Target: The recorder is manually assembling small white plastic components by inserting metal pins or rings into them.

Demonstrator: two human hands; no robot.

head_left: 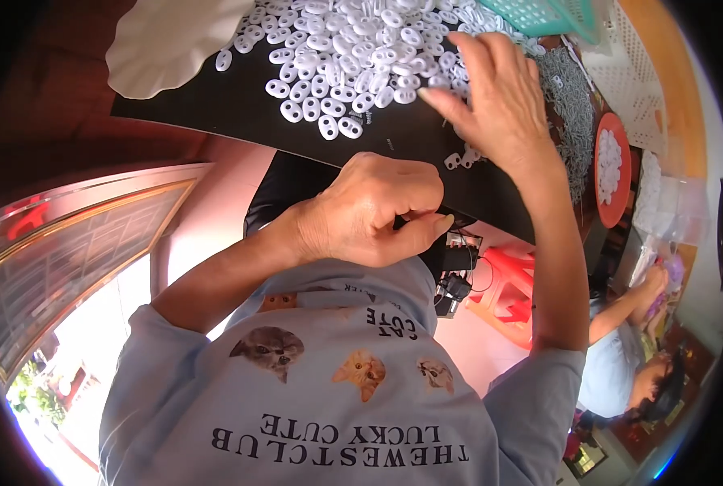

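White pieces (pixel 384 57) seem at picking stage: right hand (pixel 503 105) open, left hand (pixel 381 206) curled closed, contents hidden; next needs pinching.

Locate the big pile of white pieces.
In the head view, the pile sits at top centre on the black table, with the right hand at its right edge and the teal basket to its upper right.

Shirt (pixel 175 405): dark capital lettering (pixel 345 455), inverted in view; two wide lines cross the chest, two short lines lie nearer the hem, beside smaller, partly folded print (pixel 360 289).
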